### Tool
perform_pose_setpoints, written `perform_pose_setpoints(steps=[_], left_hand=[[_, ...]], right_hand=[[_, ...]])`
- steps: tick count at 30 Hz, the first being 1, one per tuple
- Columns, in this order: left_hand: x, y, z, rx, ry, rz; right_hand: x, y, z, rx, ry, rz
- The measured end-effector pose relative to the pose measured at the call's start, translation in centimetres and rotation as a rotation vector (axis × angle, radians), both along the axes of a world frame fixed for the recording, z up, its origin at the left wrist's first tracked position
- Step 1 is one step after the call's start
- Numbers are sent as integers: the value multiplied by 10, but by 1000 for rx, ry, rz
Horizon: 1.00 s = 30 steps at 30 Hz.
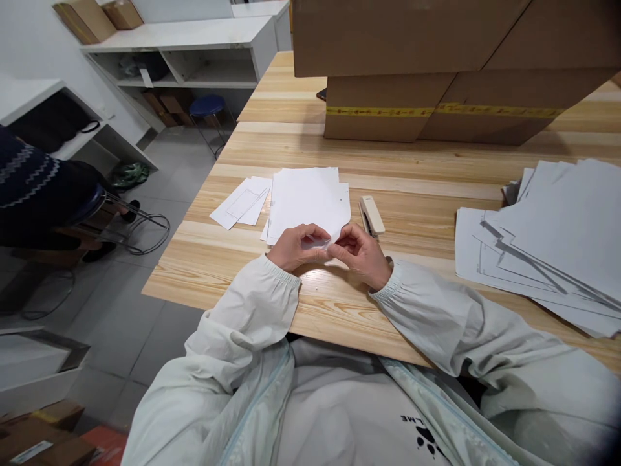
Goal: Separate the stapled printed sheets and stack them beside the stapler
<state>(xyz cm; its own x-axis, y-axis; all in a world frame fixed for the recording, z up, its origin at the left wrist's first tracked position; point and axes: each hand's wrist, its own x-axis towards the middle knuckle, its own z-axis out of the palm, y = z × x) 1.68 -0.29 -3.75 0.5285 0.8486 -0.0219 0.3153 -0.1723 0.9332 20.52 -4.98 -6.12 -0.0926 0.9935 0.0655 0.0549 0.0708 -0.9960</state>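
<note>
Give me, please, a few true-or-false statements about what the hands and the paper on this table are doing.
1. Both hands pinch the near corner of the paper stack. True: the left hand and the right hand meet there.
2. The stapler is in the right hand. False: it lies on the table, right of the stack.
3. Cardboard boxes stand at the far side of the table. True.
4. The loose sheets lie left of the hands. False: they spread on the right.

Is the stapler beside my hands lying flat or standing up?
Lying flat: the stapler rests lengthwise on the table, just beyond the right hand.
</note>
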Motion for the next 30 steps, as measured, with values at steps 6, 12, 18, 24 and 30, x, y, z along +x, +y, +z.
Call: perform_pose_setpoints(steps=[6,12,18,24,30], left_hand=[[0,1,0,49,38,-7],[-1,1,0,-13,-7,4],[-1,0,0,-23,-15,7],[2,-1,4,-17,-29,20],[3,0,4,-9,-71,-1]], right_hand=[[-1,-1,1,7,-16,-14],[-2,0,0,24,17,-6],[-2,0,2,34,20,4],[-1,0,0,47,6,5],[-1,1,-3,79,-35,-21]])
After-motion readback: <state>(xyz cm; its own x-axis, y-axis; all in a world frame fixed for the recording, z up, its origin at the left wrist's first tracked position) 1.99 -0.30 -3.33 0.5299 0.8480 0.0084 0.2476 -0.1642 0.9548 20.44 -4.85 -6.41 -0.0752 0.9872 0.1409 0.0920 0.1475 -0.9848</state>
